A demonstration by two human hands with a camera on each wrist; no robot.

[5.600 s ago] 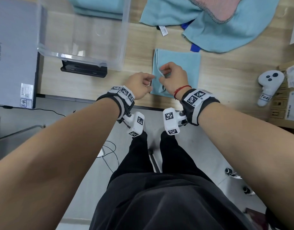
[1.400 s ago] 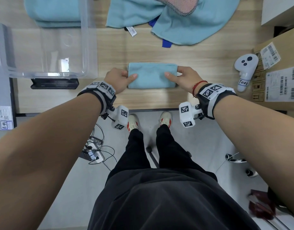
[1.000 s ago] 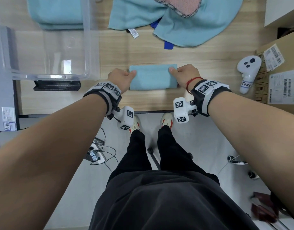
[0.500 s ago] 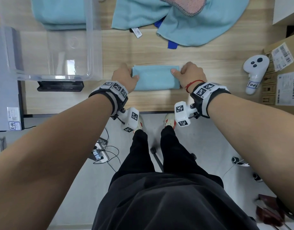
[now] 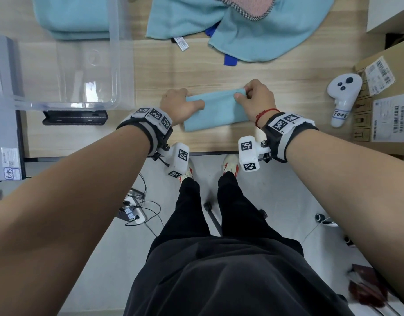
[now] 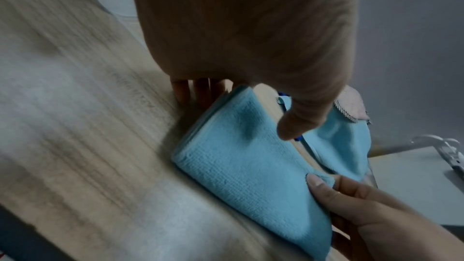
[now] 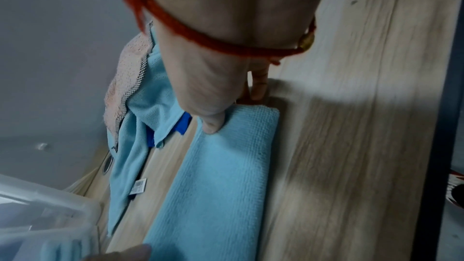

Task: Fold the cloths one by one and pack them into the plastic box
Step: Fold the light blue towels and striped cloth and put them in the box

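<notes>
A light blue cloth (image 5: 215, 112), folded into a narrow strip, lies near the wooden table's front edge. My left hand (image 5: 181, 103) grips its left end with the thumb on top and fingers (image 6: 198, 90) at the far corner. My right hand (image 5: 246, 96) pinches the far right corner, thumb (image 7: 213, 124) pressing on top. The cloth's far edge (image 6: 226, 106) looks slightly raised. The clear plastic box (image 5: 114, 65) stands at the left, with folded blue cloths (image 5: 71, 17) at its far end. Unfolded blue cloths (image 5: 253, 33) and a pink one (image 5: 251, 5) lie in a heap behind.
A white controller (image 5: 342, 96) and labelled cardboard boxes (image 5: 390, 106) sit to the right. A grey laptop (image 5: 2, 106) lies at far left, with a black device (image 5: 75, 117) in front of the box. The table's front edge (image 5: 105, 153) runs just behind my wrists.
The cloth went from a wider fold to a narrow strip. In the last half second both hands tightened on its ends and the strip tilted, its far edge rising.
</notes>
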